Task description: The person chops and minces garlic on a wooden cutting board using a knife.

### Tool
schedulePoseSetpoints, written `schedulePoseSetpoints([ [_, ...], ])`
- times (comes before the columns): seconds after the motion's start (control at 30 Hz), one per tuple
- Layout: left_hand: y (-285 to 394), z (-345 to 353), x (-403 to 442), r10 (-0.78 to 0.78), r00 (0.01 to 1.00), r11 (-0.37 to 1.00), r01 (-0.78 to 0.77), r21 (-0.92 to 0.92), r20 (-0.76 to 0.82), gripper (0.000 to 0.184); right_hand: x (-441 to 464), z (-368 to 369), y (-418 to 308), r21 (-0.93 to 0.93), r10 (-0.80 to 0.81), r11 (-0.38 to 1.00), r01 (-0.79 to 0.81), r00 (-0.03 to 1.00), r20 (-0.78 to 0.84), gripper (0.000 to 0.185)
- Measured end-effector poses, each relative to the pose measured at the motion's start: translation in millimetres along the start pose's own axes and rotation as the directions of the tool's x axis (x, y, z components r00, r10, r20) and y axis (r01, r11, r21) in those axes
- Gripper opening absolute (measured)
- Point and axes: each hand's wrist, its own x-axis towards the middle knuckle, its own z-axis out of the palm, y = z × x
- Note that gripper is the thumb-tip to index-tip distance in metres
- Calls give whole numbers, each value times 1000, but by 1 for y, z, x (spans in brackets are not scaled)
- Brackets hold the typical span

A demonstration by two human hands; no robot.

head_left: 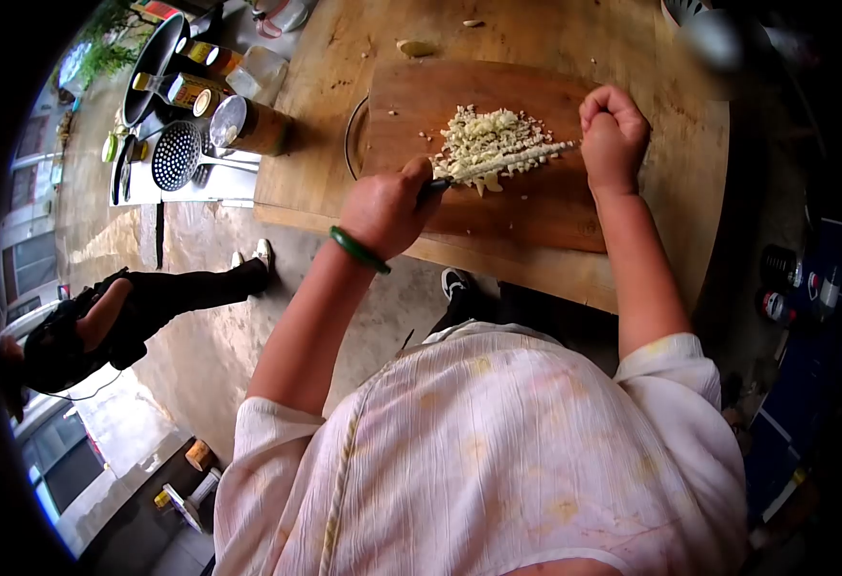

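My left hand [387,206], with a green bangle at the wrist, is closed around the dark handle of a knife [434,185]. The blade reaches to the right across the cutting board and is coated with pale chopped bits. My right hand [616,139] is curled into a fist at the blade's far end, apparently pinching the tip; its fingers partly hide that end. Chopped garlic [493,127] lies in a loose heap along the blade. Under it is a brown wooden cutting board [545,213] with a metal ring handle at its left end.
The board lies on a wooden table [320,58]. Bottles, a jar [248,125], a skimmer [177,154] and a black pan [157,60] stand to the left. A garlic clove [416,47] sits beyond the board. Another person [152,302] is at the left.
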Motion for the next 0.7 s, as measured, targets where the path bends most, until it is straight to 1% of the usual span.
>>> schedulePoseSetpoints([
  [0.03, 9, -12, -1, -15, 999, 1000, 15, -1, 39, 21, -3, -2, -3, 89, 62, 994, -60, 998, -18, 23],
  [0.07, 17, -20, -6, -24, 999, 1000, 24, -2, 46, 21, -9, -5, -5, 177, 134, 976, -126, 991, -29, 23],
  [0.1, 23, -27, -10, -15, 996, 999, 12, 36, 91, 21, -14, -9, -4, 160, 221, 963, -216, 975, -14, 23],
  [0.13, 28, -29, -12, -5, 991, 997, -5, 74, 133, 20, -16, -9, 1, 162, 220, 963, -215, 975, -14, 23],
  [0.17, 31, -27, -14, -13, 992, 993, -2, 121, 123, 19, -20, -9, 9, 219, 258, 942, -254, 966, 7, 23],
  [0.2, 28, -21, -13, -13, 992, 993, -2, 121, 124, 19, -24, -9, 16, 274, 296, 916, -293, 955, 30, 23],
  [0.27, 19, -10, -8, -77, 988, 991, 62, 120, 130, 20, -26, -8, 28, 283, 285, 918, -278, 958, 16, 23],
  [0.3, 12, -10, -3, -23, 990, 993, 7, 116, 136, 19, -27, -6, 29, 278, 277, 925, -260, 961, -21, 23],
  [0.33, 8, -14, 5, -22, 990, 993, 7, 114, 136, 19, -27, -6, 29, 271, 268, 931, -243, 961, -59, 23],
  [0.37, 5, -20, 14, 46, 985, 985, -72, 156, 166, 18, -29, -7, 28, 267, 263, 934, -239, 963, -58, 23],
  [0.4, 6, -29, 23, 111, 975, 969, -150, 198, 194, 18, -31, -9, 26, 318, 288, 914, -253, 955, -69, 23],
  [0.43, 13, -39, 29, 90, 971, 957, -146, 252, 223, 18, -33, -10, 26, 368, 318, 890, -268, 945, -81, 23],
  [0.53, 8, -36, 33, 116, 977, 964, -154, 217, 180, 20, -33, -11, 32, 306, 276, 923, -232, 955, -108, 23],
  [0.57, -3, -24, 29, 70, 975, 972, -115, 205, 211, 20, -34, -9, 35, 180, 219, 963, -200, 971, -95, 23],
  [0.6, -15, -16, 28, 83, 974, 970, -128, 207, 213, 20, -35, -4, 23, 10, 82, 997, -81, 990, -112, 23],
  [0.67, -29, -6, 25, 100, 986, 985, -117, 126, 134, 20, -33, 2, 11, -135, 22, 990, -42, 989, -149, 23],
  [0.7, -22, -14, 31, 119, 977, 980, -144, 134, 175, 20, -32, -1, 13, -74, 139, 986, -152, 979, -152, 23],
])
